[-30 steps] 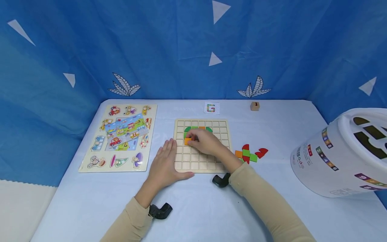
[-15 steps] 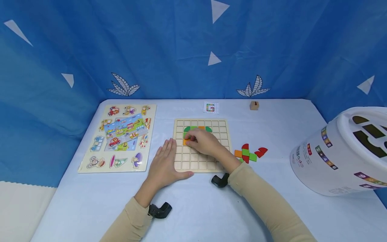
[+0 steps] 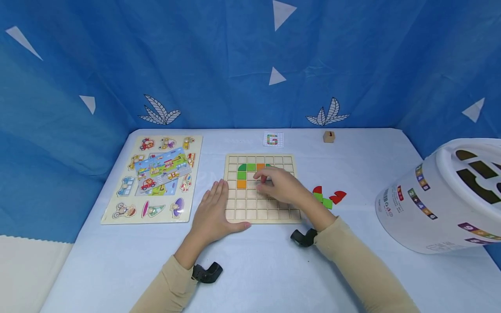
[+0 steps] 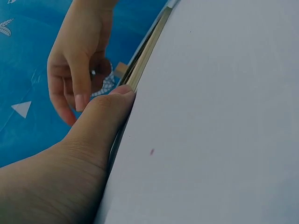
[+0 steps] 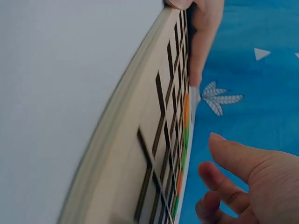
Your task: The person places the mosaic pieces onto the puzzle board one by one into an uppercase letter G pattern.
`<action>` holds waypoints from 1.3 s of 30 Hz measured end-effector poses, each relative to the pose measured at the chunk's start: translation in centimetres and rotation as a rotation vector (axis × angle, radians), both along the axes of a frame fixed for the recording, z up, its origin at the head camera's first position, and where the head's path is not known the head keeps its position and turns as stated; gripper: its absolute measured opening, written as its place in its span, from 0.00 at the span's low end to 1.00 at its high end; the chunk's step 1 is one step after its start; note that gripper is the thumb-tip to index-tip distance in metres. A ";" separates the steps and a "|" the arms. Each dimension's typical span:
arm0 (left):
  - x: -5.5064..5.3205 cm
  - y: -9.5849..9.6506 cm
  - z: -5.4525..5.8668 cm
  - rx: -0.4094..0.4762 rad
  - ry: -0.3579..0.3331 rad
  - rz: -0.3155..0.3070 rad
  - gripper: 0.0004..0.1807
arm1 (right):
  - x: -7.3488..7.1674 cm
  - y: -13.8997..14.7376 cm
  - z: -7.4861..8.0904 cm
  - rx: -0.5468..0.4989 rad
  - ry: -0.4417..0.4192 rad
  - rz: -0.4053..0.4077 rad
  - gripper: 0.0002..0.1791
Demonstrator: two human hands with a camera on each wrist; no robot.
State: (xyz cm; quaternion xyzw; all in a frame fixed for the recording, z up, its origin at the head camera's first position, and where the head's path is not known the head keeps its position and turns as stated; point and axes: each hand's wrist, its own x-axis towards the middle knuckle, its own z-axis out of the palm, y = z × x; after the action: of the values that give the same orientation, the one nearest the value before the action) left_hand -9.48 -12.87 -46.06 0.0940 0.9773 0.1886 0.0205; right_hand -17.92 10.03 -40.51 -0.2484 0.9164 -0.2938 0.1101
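Observation:
A wooden grid board (image 3: 235, 208) lies flat in the middle of the table. In its upper left part sit a green quarter-round tile (image 3: 242, 167), green and orange squares along the top, a green square tile (image 3: 241, 175) and, under it, an orange square tile (image 3: 241, 184). My left hand (image 3: 211, 217) lies with straight fingers along the board's left edge, its thumb against the front edge. My right hand (image 3: 279, 186) hovers over the board's middle, thumb and fingers apart with nothing between them; it partly covers the other end of the top row.
Loose red quarter-round pieces (image 3: 338, 197) and green squares (image 3: 327, 203) lie right of the board. Behind it are a pattern card (image 3: 273, 139) and a wooden cube (image 3: 329, 137). A vehicle puzzle board (image 3: 111, 213) bearing picture cards lies left; a white bucket (image 3: 399, 226) stands right.
My right hand has let go of the orange square tile, which now sits in the grid, and has moved right with its fingers parted. My left hand has stayed in place.

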 end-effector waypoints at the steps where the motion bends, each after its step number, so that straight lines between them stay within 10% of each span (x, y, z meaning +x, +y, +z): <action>1: 0.0 0.0 0.0 0.000 -0.002 0.002 0.77 | 0.2 0.7 0.1 0.002 -0.008 -0.015 0.17; 20: 0.1 -0.2 -0.2 0.018 -0.004 0.006 0.78 | 3.3 13.0 0.1 0.116 -0.056 -0.204 0.21; 39: -0.1 0.0 -0.2 0.026 -0.005 0.005 0.78 | 3.3 14.2 -1.4 0.116 -0.059 -0.259 0.15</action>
State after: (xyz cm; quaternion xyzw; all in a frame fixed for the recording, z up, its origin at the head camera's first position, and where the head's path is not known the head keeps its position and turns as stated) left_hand -9.59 -12.90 -46.26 0.0913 0.9749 0.2018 0.0214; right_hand -14.61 24.19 -41.92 -0.1127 0.9527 -0.2590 0.1124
